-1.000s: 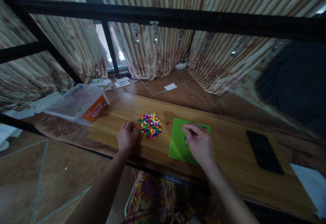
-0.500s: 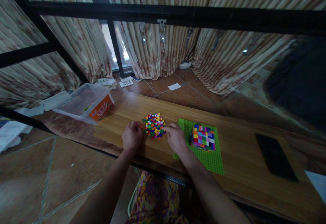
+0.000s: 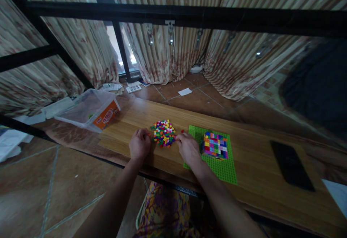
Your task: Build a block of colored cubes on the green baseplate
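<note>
In the head view, the left grip [image 3: 140, 145] is curling nearly closed and the right grip [image 3: 177, 138] is pinching at the bricks [image 3: 163, 133] on the bench [image 3: 130, 122], beside an orange-labelled tub [image 3: 90, 109], its lettering too small to read.

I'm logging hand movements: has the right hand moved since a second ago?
Yes. Judged against the green baseplate, the right hand has moved left, from over its middle to the right edge of the brick pile.
</note>
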{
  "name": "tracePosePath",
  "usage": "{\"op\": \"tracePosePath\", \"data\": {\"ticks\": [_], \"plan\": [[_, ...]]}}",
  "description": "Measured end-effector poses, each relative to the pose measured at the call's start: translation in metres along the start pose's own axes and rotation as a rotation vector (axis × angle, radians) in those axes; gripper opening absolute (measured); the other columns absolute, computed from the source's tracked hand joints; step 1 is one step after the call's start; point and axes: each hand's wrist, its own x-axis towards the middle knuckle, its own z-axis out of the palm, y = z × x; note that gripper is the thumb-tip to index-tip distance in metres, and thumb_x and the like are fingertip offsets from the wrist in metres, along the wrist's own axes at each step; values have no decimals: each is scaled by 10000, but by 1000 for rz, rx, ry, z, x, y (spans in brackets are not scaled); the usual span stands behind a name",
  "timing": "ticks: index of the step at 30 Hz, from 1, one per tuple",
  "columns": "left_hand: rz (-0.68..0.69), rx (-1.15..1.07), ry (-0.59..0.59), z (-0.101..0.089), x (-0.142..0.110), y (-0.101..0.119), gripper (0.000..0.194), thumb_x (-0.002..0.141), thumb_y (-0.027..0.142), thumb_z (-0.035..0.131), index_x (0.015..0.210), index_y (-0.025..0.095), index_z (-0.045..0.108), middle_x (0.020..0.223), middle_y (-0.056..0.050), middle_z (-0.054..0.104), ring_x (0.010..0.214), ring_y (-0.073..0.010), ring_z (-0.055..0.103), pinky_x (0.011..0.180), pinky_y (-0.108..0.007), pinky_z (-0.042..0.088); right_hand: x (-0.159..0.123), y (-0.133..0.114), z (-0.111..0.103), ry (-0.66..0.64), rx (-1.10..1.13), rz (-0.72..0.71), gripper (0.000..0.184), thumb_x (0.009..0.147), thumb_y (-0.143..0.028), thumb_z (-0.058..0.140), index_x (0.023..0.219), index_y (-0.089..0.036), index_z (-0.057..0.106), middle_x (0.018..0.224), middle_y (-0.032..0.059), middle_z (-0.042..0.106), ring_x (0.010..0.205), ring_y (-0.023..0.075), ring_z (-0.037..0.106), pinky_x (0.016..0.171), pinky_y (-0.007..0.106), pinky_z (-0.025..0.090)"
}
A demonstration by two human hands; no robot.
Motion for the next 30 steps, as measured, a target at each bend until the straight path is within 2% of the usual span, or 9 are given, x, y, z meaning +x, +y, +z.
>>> {"op": "tracePosePath", "data": {"ticks": [4, 8, 9, 11, 14, 17, 22, 27, 30], "plan": [[-36, -110, 29, -2, 1, -1, 169, 831, 258, 488, 876, 203, 642, 945, -48, 660, 855, -168, 600, 719, -262, 416, -11, -7, -7, 92, 213, 47, 182, 856, -135, 521, 934, -219, 663, 937, 50, 675, 870, 186, 628, 790, 299, 471], [-67, -461, 22, -16, -20, 18, 235, 843, 373, 519, 901, 172, 627, 831, -29, 638, 754, -140, 578, 690, -240, 424, -32, -16, -18, 167, 546, 107, 143, 839, -187, 556, 946, -219, 646, 893, 21, 668, 817, 162, 638, 753, 280, 500], [-53, -546, -43, -20, -29, 27, 264, 856, 402, 505, 906, 172, 626, 809, -18, 627, 740, -132, 563, 683, -235, 417, -37, -18, -21, 167, 592, 116, 147, 838, -191, 559, 953, -218, 645, 901, 21, 666, 824, 160, 639, 757, 280, 504], [-12, -678, -270, -26, -49, 47, 301, 857, 446, 508, 851, 169, 626, 736, 5, 586, 699, -116, 522, 657, -225, 397, -48, -23, -30, 151, 637, 109, 162, 841, -188, 554, 972, -217, 645, 917, 25, 665, 837, 156, 638, 771, 281, 507], [-61, -886, -600, -30, -74, 74, 353, 810, 493, 566, 723, 152, 592, 650, 23, 506, 635, -94, 448, 590, -212, 357, -61, -28, -44, 132, 641, 76, 167, 854, -178, 541, 975, -223, 646, 911, 24, 667, 834, 150, 636, 765, 275, 507], [-196, -1061, -766, -28, -86, 89, 382, 778, 512, 601, 676, 147, 550, 612, 36, 458, 574, -67, 389, 546, -201, 318, -72, -27, -52, 157, 678, 110, 153, 845, -189, 572, 970, -228, 651, 887, 18, 675, 817, 147, 640, 743, 264, 512], [-418, -1153, -933, -24, -93, 96, 404, 733, 551, 626, 714, 152, 558, 580, 40, 468, 495, -55, 369, 464, -194, 259, -86, -21, -51, 184, 827, 205, 133, 825, -218, 618, 952, -227, 657, 819, 6, 688, 763, 142, 649, 727, 263, 523], [-479, -1208, -939, -24, -98, 103, 374, 692, 503, 681, 709, 151, 557, 593, 39, 485, 505, -52, 404, 458, -182, 275, -91, -16, -50, 235, 817, 276, 110, 775, -235, 681, 885, -227, 687, 803, 2, 682, 750, 141, 635, 705, 253, 509], [-502, -1226, -959, -25, -98, 106, 366, 687, 485, 694, 691, 147, 552, 586, 39, 474, 498, -47, 394, 451, -180, 265, -93, -13, -54, 175, 898, 283, 53, 782, -264, 684, 811, -222, 699, 758, 2, 667, 708, 143, 623, 662, 256, 499]]}}
